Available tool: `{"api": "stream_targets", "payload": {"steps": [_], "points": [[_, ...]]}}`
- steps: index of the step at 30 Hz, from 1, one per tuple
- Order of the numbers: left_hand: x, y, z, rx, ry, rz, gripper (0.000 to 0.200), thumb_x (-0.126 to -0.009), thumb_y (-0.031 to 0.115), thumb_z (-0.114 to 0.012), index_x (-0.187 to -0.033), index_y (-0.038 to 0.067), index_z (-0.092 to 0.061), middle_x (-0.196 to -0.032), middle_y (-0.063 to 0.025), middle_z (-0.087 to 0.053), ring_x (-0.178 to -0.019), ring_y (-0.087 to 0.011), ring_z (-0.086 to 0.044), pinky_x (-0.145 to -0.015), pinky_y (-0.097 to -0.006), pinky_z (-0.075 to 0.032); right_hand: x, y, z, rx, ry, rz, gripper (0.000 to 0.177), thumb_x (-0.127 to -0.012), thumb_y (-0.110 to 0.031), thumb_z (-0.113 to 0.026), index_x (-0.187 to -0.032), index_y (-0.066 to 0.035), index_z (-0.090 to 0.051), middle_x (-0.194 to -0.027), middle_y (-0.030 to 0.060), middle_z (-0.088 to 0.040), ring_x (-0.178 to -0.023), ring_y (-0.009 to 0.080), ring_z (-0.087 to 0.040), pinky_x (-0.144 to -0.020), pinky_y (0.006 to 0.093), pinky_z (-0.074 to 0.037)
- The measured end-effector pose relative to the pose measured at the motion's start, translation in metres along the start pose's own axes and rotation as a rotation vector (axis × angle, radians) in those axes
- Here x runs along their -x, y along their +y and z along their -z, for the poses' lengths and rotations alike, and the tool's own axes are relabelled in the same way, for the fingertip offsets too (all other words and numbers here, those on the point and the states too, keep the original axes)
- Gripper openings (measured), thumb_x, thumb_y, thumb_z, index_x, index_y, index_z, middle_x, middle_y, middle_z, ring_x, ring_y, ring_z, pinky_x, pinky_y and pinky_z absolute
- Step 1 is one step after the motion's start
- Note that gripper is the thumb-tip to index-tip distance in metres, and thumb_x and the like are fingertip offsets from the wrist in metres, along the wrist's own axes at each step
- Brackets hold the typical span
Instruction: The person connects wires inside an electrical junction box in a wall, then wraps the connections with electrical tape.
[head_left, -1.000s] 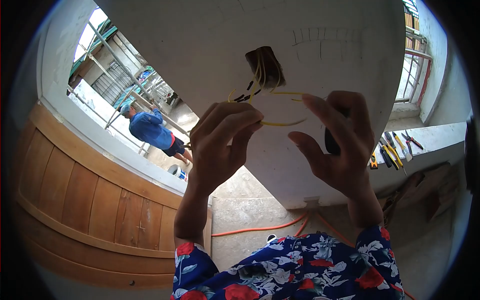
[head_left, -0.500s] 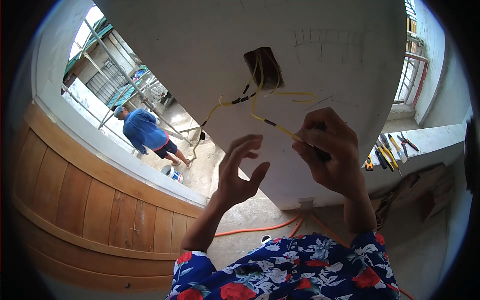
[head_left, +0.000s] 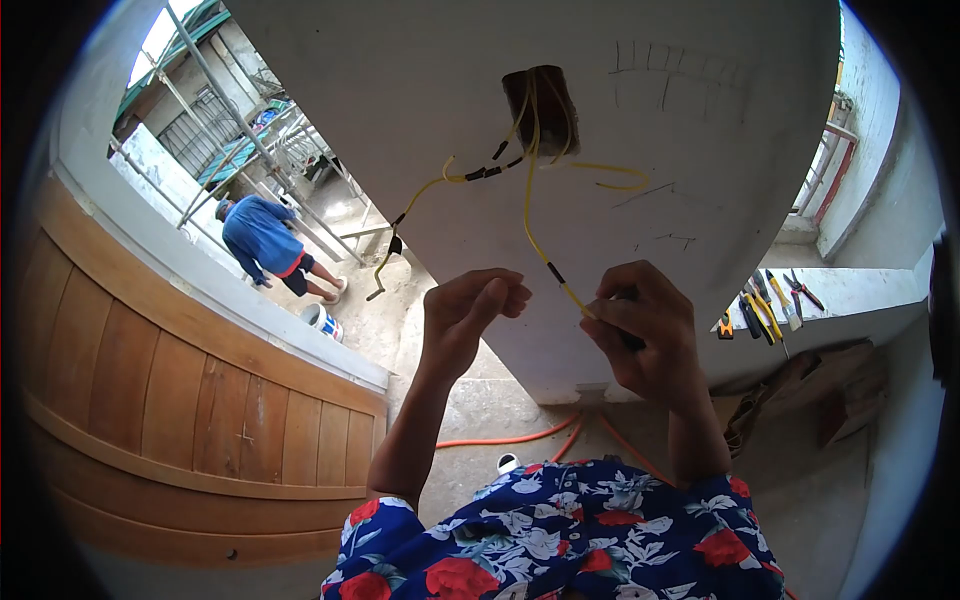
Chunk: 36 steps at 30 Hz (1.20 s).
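Note:
My right hand (head_left: pixel 650 335) pinches the lower end of a yellow wire (head_left: pixel 533 215) between thumb and fingertips. A dark object shows partly inside its curled fingers; I cannot tell what it is. That wire hangs from a rectangular wall box opening (head_left: pixel 543 90) and carries a band of black tape (head_left: pixel 556 273) just above my fingers. To its left, my left hand (head_left: pixel 470 310) is closed, fingers curled and thumb against them, with nothing showing in it. Another yellow wire (head_left: pixel 425 187), wrapped with black tape in places, droops to the left. A looped yellow wire (head_left: pixel 625 183) sticks out on the right.
Pliers and other hand tools (head_left: pixel 765 305) lie on a ledge at right. Orange conduit (head_left: pixel 510 437) runs across the floor below the wall. A wooden panelled door (head_left: pixel 200 400) stands at left. Outside, a person in blue (head_left: pixel 265 240) is near scaffolding and a bucket (head_left: pixel 322 322).
My left hand has gone from spread fingers to closed. My right hand still pinches the wire and sits slightly lower, with the wire hanging straighter. The view has shifted; the person outside has changed stance.

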<state>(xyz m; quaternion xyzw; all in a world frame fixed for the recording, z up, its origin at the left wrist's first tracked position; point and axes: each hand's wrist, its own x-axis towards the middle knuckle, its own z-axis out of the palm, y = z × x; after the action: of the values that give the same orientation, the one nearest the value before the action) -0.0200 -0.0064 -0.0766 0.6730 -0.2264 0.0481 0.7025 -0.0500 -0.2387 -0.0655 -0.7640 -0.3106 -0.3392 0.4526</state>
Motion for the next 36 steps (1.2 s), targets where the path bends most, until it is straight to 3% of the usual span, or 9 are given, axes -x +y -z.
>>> {"api": "stream_targets", "payload": {"steps": [4, 10, 14, 18, 21, 23, 25, 31, 36], "points": [[-0.001, -0.002, -0.029, 0.196, -0.073, 0.018, 0.035, -0.094, 0.028, -0.066, -0.107, -0.004, -0.067, -0.093, -0.0116, -0.069, -0.087, -0.0172, -0.066, -0.080, -0.0319, -0.054, 0.015, 0.005, -0.017, 0.101, -0.037, 0.027, 0.015, -0.070, -0.008, -0.080, -0.078, -0.006, -0.067, -0.087, 0.0031, -0.059, -0.071, 0.0166, -0.060, -0.055, 0.0310, -0.049], [-0.005, -0.013, -0.043, 0.195, -0.008, 0.143, 0.027, -0.094, 0.020, -0.066, -0.107, -0.003, -0.063, -0.093, -0.0118, -0.068, -0.089, -0.0180, -0.066, -0.085, -0.0339, -0.054, 0.026, 0.012, -0.019, 0.189, -0.054, -0.001, 0.014, -0.071, -0.010, -0.080, -0.077, -0.008, -0.067, -0.086, 0.0026, -0.060, -0.074, 0.0180, -0.061, -0.055, 0.0312, -0.049], [-0.008, -0.025, -0.039, 0.186, -0.027, 0.109, 0.028, -0.092, 0.016, -0.068, -0.111, -0.003, -0.060, -0.094, -0.0110, -0.069, -0.091, -0.0168, -0.066, -0.082, -0.0310, -0.053, 0.031, 0.021, -0.026, 0.196, -0.066, -0.013, 0.013, -0.072, -0.011, -0.079, -0.077, -0.009, -0.067, -0.086, 0.0015, -0.060, -0.074, 0.0183, -0.061, -0.054, 0.0311, -0.049], [-0.005, -0.038, -0.043, 0.330, -0.053, 0.083, 0.026, -0.096, 0.010, -0.059, -0.119, -0.002, -0.054, -0.091, -0.0121, -0.068, -0.092, -0.0180, -0.066, -0.086, -0.0335, -0.053, 0.032, 0.035, -0.037, 0.221, -0.039, -0.006, 0.013, -0.073, -0.011, -0.079, -0.079, -0.008, -0.067, -0.083, 0.0017, -0.060, -0.074, 0.0170, -0.061, -0.054, 0.0314, -0.049], [-0.004, -0.060, -0.043, 0.300, -0.069, 0.114, 0.025, -0.096, 0.006, -0.057, -0.120, -0.002, -0.053, -0.092, -0.0127, -0.068, -0.093, -0.0189, -0.067, -0.085, -0.0326, -0.053, 0.041, 0.051, -0.048, 0.049, -0.131, -0.159, 0.013, -0.076, -0.009, -0.077, -0.082, -0.006, -0.067, -0.078, 0.0034, -0.060, -0.070, 0.0166, -0.059, -0.055, 0.0318, -0.047], [-0.006, -0.067, -0.040, 0.208, -0.071, 0.118, 0.023, -0.096, 0.005, -0.057, -0.117, -0.003, -0.054, -0.093, -0.0130, -0.069, -0.093, -0.0194, -0.068, -0.083, -0.0319, -0.054, 0.047, 0.061, -0.059, -0.193, -0.164, -0.443, 0.012, -0.079, -0.007, -0.075, -0.088, -0.002, -0.067, -0.075, 0.0053, -0.059, -0.064, 0.0172, -0.057, -0.056, 0.0322, -0.044], [-0.008, -0.070, -0.036, 0.160, -0.015, 0.187, 0.021, -0.095, 0.001, -0.058, -0.114, -0.007, -0.056, -0.095, -0.0136, -0.070, -0.087, -0.0184, -0.069, -0.079, -0.0291, -0.055, 0.051, 0.059, -0.069, -0.194, -0.132, -0.441, 0.012, -0.081, -0.006, -0.073, -0.090, -0.001, -0.068, -0.075, 0.0056, -0.059, -0.062, 0.0171, -0.056, -0.057, 0.0318, -0.044], [-0.013, -0.083, -0.033, 0.082, 0.033, 0.129, 0.020, -0.091, -0.005, -0.057, -0.111, -0.006, -0.058, -0.094, -0.0127, -0.071, -0.083, -0.0160, -0.070, -0.077, -0.0277, -0.055, 0.051, 0.060, -0.084, -0.208, -0.086, -0.502, 0.012, -0.083, -0.006, -0.071, -0.093, 0.001, -0.069, -0.074, 0.0069, -0.058, -0.061, 0.0146, -0.054, -0.057, 0.0301, -0.042], [-0.008, -0.092, -0.032, 0.124, 0.015, 0.099, 0.020, -0.095, 0.001, -0.053, -0.114, -0.004, -0.055, -0.087, -0.0095, -0.068, -0.082, -0.0146, -0.068, -0.079, -0.0280, -0.053, 0.052, 0.064, -0.086, -0.193, -0.091, -0.576, 0.011, -0.084, -0.007, -0.071, -0.091, 0.001, -0.069, -0.075, 0.0075, -0.059, -0.062, 0.0139, -0.055, -0.058, 0.0299, -0.042]]}}
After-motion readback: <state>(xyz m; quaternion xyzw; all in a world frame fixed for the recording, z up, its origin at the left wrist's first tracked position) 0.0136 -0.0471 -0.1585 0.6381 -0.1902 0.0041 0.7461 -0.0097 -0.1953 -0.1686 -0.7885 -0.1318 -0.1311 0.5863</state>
